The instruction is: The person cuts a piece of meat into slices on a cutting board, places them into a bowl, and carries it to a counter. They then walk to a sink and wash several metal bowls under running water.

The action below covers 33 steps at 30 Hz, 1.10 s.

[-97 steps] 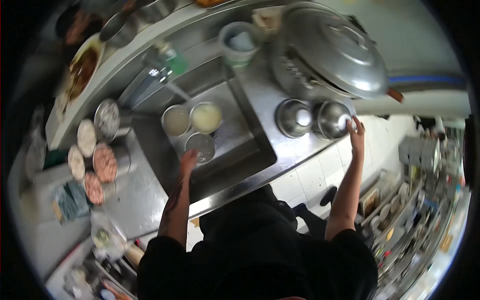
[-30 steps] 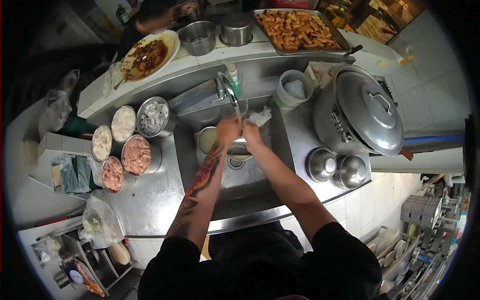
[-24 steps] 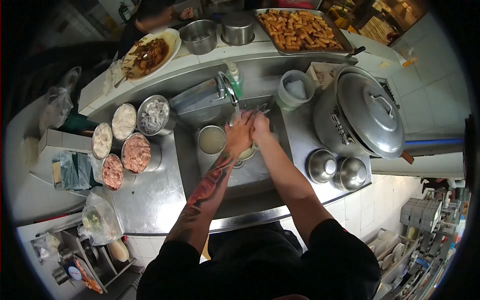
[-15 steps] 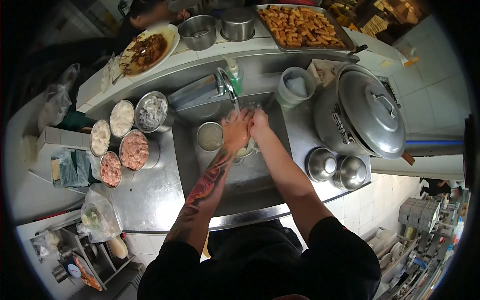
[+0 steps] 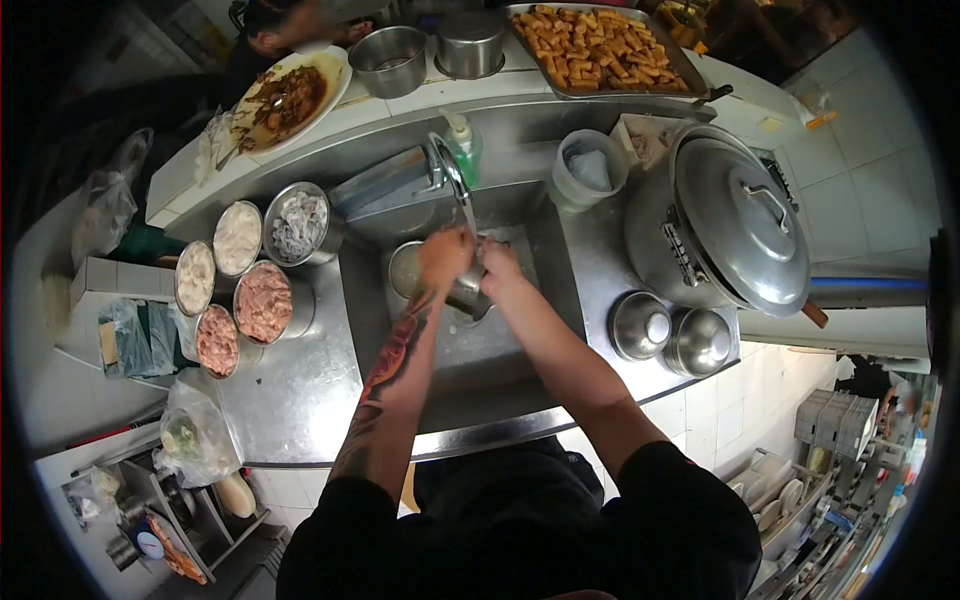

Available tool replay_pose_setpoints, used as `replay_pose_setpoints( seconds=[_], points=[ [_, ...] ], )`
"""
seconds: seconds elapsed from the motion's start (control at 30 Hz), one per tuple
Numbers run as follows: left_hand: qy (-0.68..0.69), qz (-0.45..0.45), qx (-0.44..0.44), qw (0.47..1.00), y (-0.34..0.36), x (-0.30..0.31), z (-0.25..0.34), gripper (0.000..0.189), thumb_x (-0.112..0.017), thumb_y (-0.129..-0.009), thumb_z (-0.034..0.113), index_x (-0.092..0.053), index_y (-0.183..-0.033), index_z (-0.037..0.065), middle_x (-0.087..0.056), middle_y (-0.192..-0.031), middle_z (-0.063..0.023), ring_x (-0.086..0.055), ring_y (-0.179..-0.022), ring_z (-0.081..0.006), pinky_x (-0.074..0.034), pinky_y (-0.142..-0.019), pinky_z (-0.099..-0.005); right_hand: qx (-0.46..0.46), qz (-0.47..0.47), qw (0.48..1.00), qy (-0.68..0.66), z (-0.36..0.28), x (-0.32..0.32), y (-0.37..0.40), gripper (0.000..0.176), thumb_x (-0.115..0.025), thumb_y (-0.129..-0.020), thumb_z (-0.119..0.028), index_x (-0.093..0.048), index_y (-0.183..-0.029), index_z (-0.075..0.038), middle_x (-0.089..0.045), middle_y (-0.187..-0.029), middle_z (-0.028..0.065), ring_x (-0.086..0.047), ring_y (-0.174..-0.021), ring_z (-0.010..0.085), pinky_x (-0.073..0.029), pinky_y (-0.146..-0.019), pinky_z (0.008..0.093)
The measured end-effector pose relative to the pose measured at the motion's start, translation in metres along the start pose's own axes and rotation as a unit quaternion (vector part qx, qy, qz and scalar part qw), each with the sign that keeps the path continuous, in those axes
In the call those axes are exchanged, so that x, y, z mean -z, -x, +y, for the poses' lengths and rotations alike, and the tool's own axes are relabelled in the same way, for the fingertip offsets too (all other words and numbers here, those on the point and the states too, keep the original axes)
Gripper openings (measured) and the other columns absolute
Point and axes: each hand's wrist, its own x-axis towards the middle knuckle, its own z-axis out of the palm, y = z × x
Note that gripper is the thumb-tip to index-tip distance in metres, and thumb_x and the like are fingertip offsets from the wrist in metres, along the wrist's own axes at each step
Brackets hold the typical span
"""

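Inside the sink (image 5: 440,395), my left hand (image 5: 447,257) and my right hand (image 5: 498,267) are closed on opposite sides of the rim of a metal pot (image 5: 466,296). The pot looks tilted, and its inside is mostly hidden by my hands. Directly above, the curved tap (image 5: 455,172) lets water run down between my hands. A second round metal container (image 5: 404,270) stands left of the pot, partly behind my left hand; pale, cloudy liquid shows in it. Behind the sink is a pump bottle of green soap (image 5: 463,140).
Metal tubs of pinkish minced meat (image 5: 263,302) and pale food (image 5: 238,238) stand on the left counter. On the right are a large lidded pot (image 5: 745,225), upturned bowls (image 5: 641,326) and a plastic tub (image 5: 590,172). A tray of fried pieces (image 5: 607,50) rests on the back ledge.
My hands have parted from each other and now hold the pot's rim. My left hand has shifted left and the pot has come up tilted in the sink.
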Motion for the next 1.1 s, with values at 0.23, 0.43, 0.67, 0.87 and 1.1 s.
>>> replay_pose_setpoints(
  seconds=[0.23,0.43,0.67,0.87,1.1],
  points=[
    [0.283,0.279,-0.084,0.914,0.021,-0.065,-0.004,0.056,-0.048,-0.101,0.049,-0.05,-0.147,0.016,-0.021,-0.164,-0.0137,-0.019,-0.147,-0.0503,-0.019,-0.12,-0.0517,0.012,-0.071,0.957,-0.281,0.037,0.044,-0.04,0.061,-0.033,-0.107,-0.05,-0.044,-0.141,-0.001,-0.055,-0.136,0.015,-0.059,-0.117,0.0297,-0.049,-0.102,0.0501],
    [0.471,0.21,-0.037,0.856,-0.01,-0.041,-0.033,0.049,-0.048,-0.1,0.038,-0.063,-0.13,0.003,-0.065,-0.125,-0.0114,-0.058,-0.12,-0.0224,-0.039,-0.106,-0.0316,-0.05,-0.018,0.967,-0.25,0.062,0.073,0.018,0.065,-0.031,-0.104,-0.06,-0.049,-0.142,-0.011,-0.054,-0.145,0.0075,-0.054,-0.129,0.0281,-0.045,-0.107,0.0469],
    [0.533,-0.322,0.059,0.78,0.014,0.041,-0.004,0.038,-0.055,-0.099,0.032,-0.071,-0.12,0.004,-0.07,-0.121,-0.0065,-0.064,-0.114,-0.0164,-0.047,-0.102,-0.031,-0.096,-0.17,0.981,-0.003,0.01,0.107,-0.022,0.04,-0.062,-0.096,-0.039,-0.068,-0.118,-0.005,-0.07,-0.12,0.0075,-0.067,-0.109,0.024,-0.051,-0.099,0.0414],
    [0.314,0.072,-0.198,0.926,0.012,-0.038,-0.033,0.027,-0.061,-0.099,0.023,-0.068,-0.119,0.005,-0.067,-0.118,-0.0126,-0.06,-0.112,-0.0251,-0.046,-0.096,-0.0358,0.338,-0.027,0.781,0.524,-0.044,0.045,-0.02,0.04,-0.067,-0.092,-0.042,-0.073,-0.081,-0.004,-0.07,-0.075,0.0158,-0.069,-0.071,0.0305,-0.051,-0.064,0.0411],
    [0.209,0.339,-0.017,0.917,0.015,-0.071,-0.017,0.047,-0.038,-0.105,0.041,-0.063,-0.129,0.009,-0.063,-0.123,-0.0224,-0.058,-0.111,-0.0415,-0.042,-0.099,-0.0481,0.498,0.001,0.737,0.457,0.004,0.025,0.034,0.027,-0.059,-0.098,-0.028,-0.062,-0.089,-0.002,-0.064,-0.081,0.0258,-0.063,-0.076,0.0469,-0.048,-0.064,0.0488]
  ],
)
